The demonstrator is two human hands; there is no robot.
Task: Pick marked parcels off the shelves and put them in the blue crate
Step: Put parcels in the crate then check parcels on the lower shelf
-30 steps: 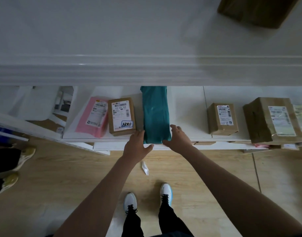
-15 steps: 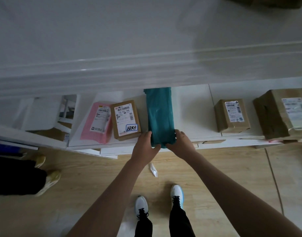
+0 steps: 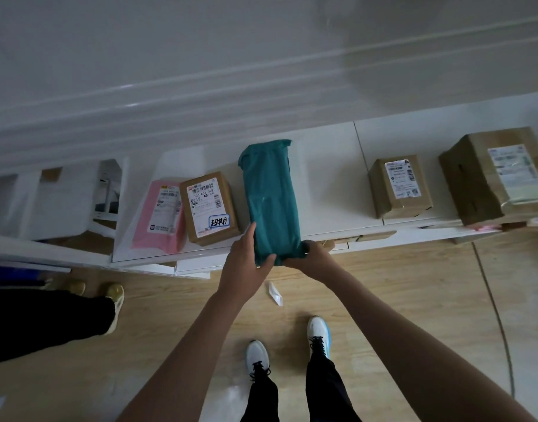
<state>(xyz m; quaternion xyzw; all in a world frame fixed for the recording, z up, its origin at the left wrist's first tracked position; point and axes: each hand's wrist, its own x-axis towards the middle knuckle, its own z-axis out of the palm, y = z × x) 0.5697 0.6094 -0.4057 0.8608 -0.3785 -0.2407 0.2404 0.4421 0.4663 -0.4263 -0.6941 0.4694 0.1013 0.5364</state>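
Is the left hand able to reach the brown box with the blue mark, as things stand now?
Probably yes. The box sits just beside the left hand with nothing between, but that hand now grips the green parcel.

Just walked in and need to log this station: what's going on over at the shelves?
A person stands at a white shelf and holds the near end of a teal plastic-wrapped parcel with both hands: the left hand on its left side, the right hand at its right corner. The near end overhangs the shelf edge. A brown box with a blue-marked label and a pink mailer lie to its left, and two more brown boxes to its right. The blue crate is not clearly in view.
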